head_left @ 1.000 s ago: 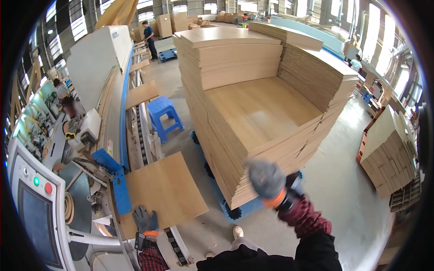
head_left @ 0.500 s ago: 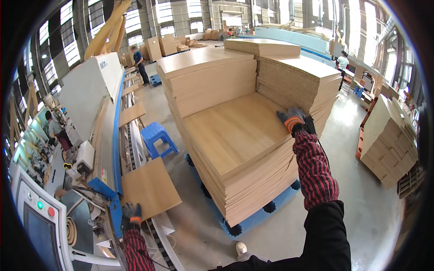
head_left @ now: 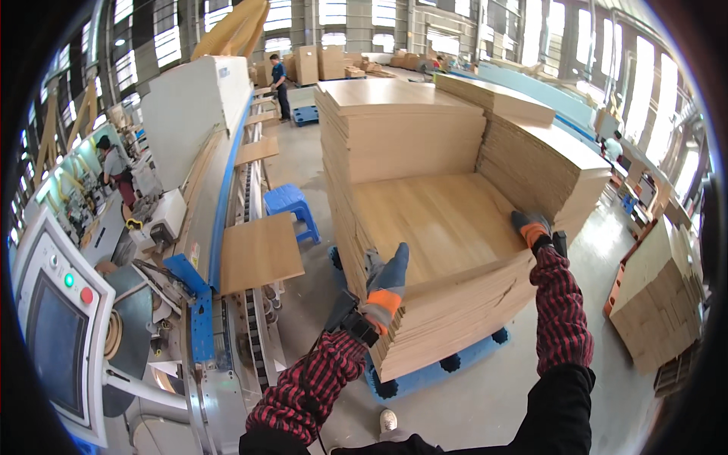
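My left hand [head_left: 385,287], in a grey and orange glove, is at the near left corner of a tall stack of wood panels [head_left: 455,315]. Its fingers are apart, and nothing shows in its grasp. At the right edge of the stack's lower section, my right hand [head_left: 533,229], gloved alike, grips the edge of the top wood panel [head_left: 440,220]; part of its fingers is hidden. Higher piles rise behind and to the right of this panel. Another wood panel [head_left: 262,254] lies flat on the machine's roller track, away from both hands.
The stack stands on a blue pallet [head_left: 413,383]. To the left are a long machine [head_left: 189,125], a control screen [head_left: 57,334] and a blue stool [head_left: 292,205]. More stacked panels [head_left: 660,296] stand at right. Co-workers [head_left: 279,87] are farther off.
My left hand has left the panel on the roller track and moved right to the stack. My right hand stays at the stack's right edge. The view has shifted left.
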The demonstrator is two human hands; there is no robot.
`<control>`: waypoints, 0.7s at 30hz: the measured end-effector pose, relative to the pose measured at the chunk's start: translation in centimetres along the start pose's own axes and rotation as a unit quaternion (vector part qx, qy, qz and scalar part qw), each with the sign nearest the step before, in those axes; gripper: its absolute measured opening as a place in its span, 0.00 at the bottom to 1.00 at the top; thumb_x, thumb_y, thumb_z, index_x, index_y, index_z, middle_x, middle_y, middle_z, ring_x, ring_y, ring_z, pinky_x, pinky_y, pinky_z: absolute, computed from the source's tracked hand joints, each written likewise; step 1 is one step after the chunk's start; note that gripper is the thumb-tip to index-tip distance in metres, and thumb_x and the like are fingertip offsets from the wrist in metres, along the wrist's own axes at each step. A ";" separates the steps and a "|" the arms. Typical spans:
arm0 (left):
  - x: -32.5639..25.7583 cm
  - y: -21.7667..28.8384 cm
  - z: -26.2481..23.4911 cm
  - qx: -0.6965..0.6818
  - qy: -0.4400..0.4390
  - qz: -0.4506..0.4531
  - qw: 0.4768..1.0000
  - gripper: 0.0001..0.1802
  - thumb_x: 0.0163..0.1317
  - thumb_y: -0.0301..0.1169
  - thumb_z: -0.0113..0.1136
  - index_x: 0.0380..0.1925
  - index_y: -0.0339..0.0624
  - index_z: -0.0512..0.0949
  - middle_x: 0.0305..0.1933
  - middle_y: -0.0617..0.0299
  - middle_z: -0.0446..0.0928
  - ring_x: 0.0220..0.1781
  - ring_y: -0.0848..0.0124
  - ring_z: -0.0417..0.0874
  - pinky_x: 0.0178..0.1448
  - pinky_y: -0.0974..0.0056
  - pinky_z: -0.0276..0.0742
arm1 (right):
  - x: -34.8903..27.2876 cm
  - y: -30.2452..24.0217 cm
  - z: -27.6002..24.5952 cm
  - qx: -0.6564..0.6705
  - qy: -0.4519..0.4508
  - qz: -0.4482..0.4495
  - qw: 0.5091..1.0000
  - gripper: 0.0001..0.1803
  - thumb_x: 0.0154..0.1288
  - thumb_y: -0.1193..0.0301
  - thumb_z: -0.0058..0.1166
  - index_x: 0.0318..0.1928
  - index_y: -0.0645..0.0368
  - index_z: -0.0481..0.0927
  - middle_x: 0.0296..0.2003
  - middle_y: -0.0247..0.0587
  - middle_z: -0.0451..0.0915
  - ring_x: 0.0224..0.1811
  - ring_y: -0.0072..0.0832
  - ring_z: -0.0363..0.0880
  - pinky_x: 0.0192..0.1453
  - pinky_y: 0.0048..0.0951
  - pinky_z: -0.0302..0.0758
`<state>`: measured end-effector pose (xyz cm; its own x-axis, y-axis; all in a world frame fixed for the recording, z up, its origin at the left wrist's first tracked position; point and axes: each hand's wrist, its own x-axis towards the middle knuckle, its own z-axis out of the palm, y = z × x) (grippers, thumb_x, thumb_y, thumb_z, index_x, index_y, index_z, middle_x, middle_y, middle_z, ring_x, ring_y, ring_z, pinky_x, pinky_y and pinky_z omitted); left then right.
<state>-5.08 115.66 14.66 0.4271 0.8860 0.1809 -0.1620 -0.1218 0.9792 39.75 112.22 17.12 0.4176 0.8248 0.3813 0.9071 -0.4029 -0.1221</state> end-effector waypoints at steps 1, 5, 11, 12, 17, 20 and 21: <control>0.2 0.9 0.3 0.062 0.062 -0.019 0.996 0.28 0.62 0.44 0.45 0.54 0.32 0.64 0.57 0.51 0.66 0.57 0.64 0.66 0.60 0.65 0.59 | 0.5 0.4 -0.2 -0.011 -0.012 0.011 1.000 0.29 0.60 0.47 0.35 0.47 0.56 0.75 0.46 0.48 0.74 0.51 0.45 0.69 0.55 0.37 0.63; 0.4 4.6 0.0 0.078 0.089 -0.084 0.989 0.45 0.50 0.57 0.53 0.55 0.27 0.59 0.60 0.39 0.58 0.64 0.52 0.56 0.65 0.59 0.50 | 1.9 -0.4 -4.3 -0.056 -0.090 0.015 0.994 0.24 0.66 0.57 0.29 0.50 0.55 0.73 0.51 0.48 0.71 0.55 0.41 0.67 0.59 0.35 0.61; -6.5 6.6 -4.7 0.001 0.117 0.047 0.992 0.24 0.57 0.35 0.55 0.51 0.35 0.65 0.41 0.66 0.73 0.37 0.76 0.72 0.41 0.70 0.70 | -3.7 -4.0 -9.6 -0.133 -0.211 -0.270 0.930 0.19 0.61 0.74 0.37 0.53 0.58 0.70 0.54 0.46 0.68 0.56 0.33 0.68 0.60 0.25 0.62; -9.9 6.0 -5.5 -0.118 0.092 0.040 0.988 0.27 0.58 0.31 0.55 0.55 0.36 0.61 0.45 0.65 0.71 0.43 0.76 0.71 0.47 0.70 0.69 | -6.2 -4.4 -9.3 -0.051 -0.216 -0.279 0.934 0.20 0.59 0.77 0.37 0.53 0.59 0.69 0.54 0.45 0.69 0.55 0.33 0.69 0.59 0.25 0.63; -25.4 4.2 -11.3 -0.269 0.159 -0.076 0.947 0.30 0.59 0.33 0.49 0.59 0.33 0.55 0.57 0.58 0.65 0.58 0.70 0.67 0.58 0.66 0.63 | -20.4 -7.4 -9.5 -0.227 -0.177 -0.390 0.875 0.16 0.60 0.78 0.36 0.47 0.60 0.74 0.42 0.42 0.77 0.40 0.31 0.76 0.42 0.34 0.72; -35.4 2.3 -13.4 -0.140 0.271 -0.067 0.950 0.22 0.60 0.28 0.51 0.54 0.32 0.64 0.49 0.58 0.72 0.48 0.71 0.74 0.51 0.68 0.71 | -27.7 -13.4 -12.2 0.384 -0.252 0.084 0.884 0.09 0.61 0.71 0.44 0.37 0.60 0.76 0.28 0.31 0.74 0.27 0.21 0.70 0.30 0.23 0.66; -38.6 1.2 -13.9 -0.075 0.307 -0.097 0.944 0.20 0.59 0.28 0.51 0.52 0.32 0.67 0.47 0.58 0.73 0.46 0.71 0.75 0.49 0.68 0.73 | -29.6 -16.2 -12.9 0.414 -0.253 0.130 0.864 0.09 0.61 0.69 0.47 0.34 0.60 0.77 0.23 0.27 0.73 0.23 0.17 0.68 0.26 0.19 0.64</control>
<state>-34.13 87.57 7.55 -0.1268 0.9829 -0.1334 -0.2774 0.0940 0.9562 12.06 89.23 19.69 0.3927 0.9015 -0.1822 0.4178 -0.3514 -0.8378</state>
